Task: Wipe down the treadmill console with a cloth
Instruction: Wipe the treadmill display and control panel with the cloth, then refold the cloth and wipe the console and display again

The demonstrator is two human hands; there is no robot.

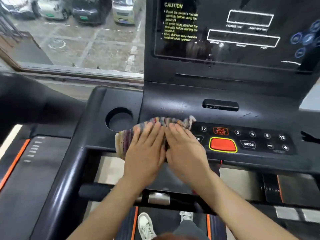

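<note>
A striped multicolour cloth [126,135] lies on the left part of the black treadmill console [173,104], over the left end of the button panel. My left hand [145,153] and my right hand [185,149] lie side by side on the cloth, fingers straight and pointing away from me, pressing it flat. The cloth's far edge sticks out past my fingertips, and its left corner hangs over the console's front edge. Water droplets speckle the sloped face above the cloth.
A round cup holder [119,118] sits just left of the cloth. To the right are the red stop button [223,144], the MODE key [249,144] and the number keys. The display screen [242,30] rises behind. A window [78,35] overlooks parked cars.
</note>
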